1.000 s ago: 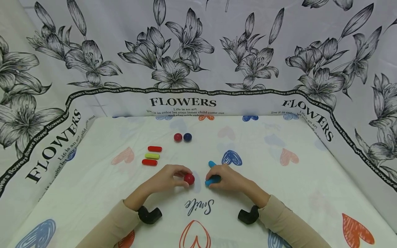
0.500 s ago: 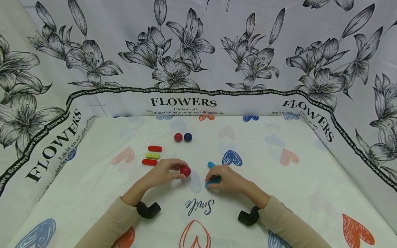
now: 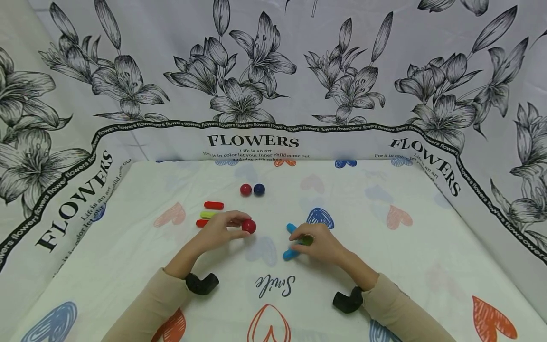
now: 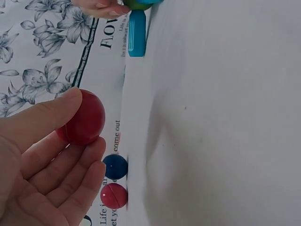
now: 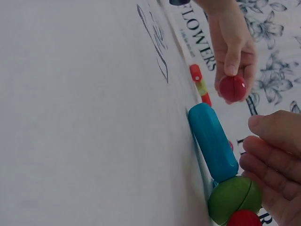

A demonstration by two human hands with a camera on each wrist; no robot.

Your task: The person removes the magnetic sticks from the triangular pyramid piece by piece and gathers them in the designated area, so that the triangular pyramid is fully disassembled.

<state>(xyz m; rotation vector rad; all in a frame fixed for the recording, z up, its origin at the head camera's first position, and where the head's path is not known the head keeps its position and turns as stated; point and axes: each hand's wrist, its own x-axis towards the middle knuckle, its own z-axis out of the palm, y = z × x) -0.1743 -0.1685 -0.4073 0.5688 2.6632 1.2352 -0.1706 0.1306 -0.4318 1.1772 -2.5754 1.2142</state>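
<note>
My left hand [image 3: 218, 232] pinches a red ball [image 3: 249, 226] between thumb and fingertips, raised over the cloth. In the left wrist view the ball [image 4: 86, 117] shows a thin seam. My right hand [image 3: 324, 244] hovers by two blue rounded sticks, a far one [image 3: 291, 228] and a near one [image 3: 290, 255], with a green ball [image 3: 307, 240] between them. Thumb and fingers look apart in the right wrist view, clasping nothing. There the near blue stick [image 5: 213, 141] meets the green ball [image 5: 235, 200], and part of a red piece [image 5: 243, 219] shows at the bottom edge.
Beyond the left hand lie a red stick [image 3: 213, 205], a yellow-green stick [image 3: 207, 214] and a second red stick [image 3: 201, 223], the latter two partly covered by that hand. Farther back sit another red ball [image 3: 245, 189] and a dark blue ball [image 3: 259, 189]. A patterned cloth [image 3: 367, 304] covers the table.
My left hand has moved away and leftward with the red ball. The right hand has loosened and drawn back slightly from the blue stick, so the green ball now shows.
</note>
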